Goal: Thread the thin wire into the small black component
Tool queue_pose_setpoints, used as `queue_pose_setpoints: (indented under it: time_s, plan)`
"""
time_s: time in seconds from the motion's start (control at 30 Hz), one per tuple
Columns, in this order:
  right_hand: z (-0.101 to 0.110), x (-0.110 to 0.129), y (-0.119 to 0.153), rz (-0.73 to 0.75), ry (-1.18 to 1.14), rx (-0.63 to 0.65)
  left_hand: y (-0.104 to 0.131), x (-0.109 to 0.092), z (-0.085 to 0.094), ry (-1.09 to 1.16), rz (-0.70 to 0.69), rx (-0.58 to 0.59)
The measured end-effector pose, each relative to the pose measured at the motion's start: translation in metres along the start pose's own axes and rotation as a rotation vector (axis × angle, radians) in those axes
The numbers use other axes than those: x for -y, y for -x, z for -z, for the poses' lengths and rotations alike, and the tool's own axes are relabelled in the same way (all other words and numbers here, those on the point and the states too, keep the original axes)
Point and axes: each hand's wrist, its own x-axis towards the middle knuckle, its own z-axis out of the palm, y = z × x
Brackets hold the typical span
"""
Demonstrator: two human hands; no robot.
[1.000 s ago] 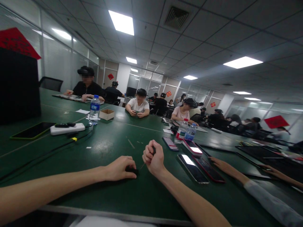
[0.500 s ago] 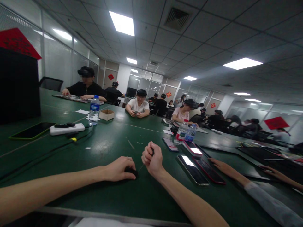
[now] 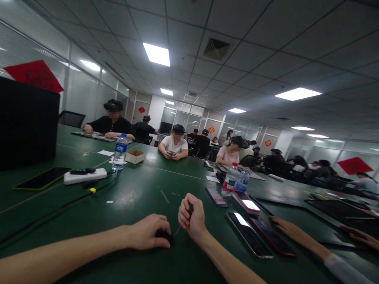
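Note:
My left hand [image 3: 149, 232] rests on the green table, its fingers closed over a small black rounded object [image 3: 164, 236] that lies against the tabletop. Just right of it, my right hand [image 3: 192, 219] is raised in a fist around a small dark object [image 3: 191, 208]; only its end shows at the thumb, so its kind is unclear. A thin pale line [image 3: 177, 230] runs between the two hands; whether it is a thread or a mark on the table, I cannot tell.
Phones, among them a black-screened phone [image 3: 248, 234], lie right of my hands, near a neighbour's hand [image 3: 286, 227]. Bottles [image 3: 242, 180] stand behind them. At left are a power strip [image 3: 85, 176], a green-edged phone [image 3: 43, 178], a water bottle [image 3: 121, 152] and a cardboard box [image 3: 135, 156].
My view has tipped upward, so the table and both hands sit lower in the picture. The dark object in my right fist shows a little more. My left hand keeps its grip.

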Motion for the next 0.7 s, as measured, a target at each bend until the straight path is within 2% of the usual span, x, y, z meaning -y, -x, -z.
queue_pose_setpoints:
  time_s: [0.3, 0.6, 0.7]
  plan:
    - [-0.002, -0.001, 0.001, 0.042, 0.040, 0.064, 0.002, 0.001, 0.005, -0.082, -0.061, 0.044]
    - [-0.001, -0.006, 0.004, 0.134, 0.290, 0.076, 0.003, 0.002, 0.013, -0.205, -0.090, 0.044]
    - [-0.003, -0.011, 0.006, 0.149, 0.289, 0.059, 0.003, 0.003, 0.018, -0.224, -0.091, 0.058]
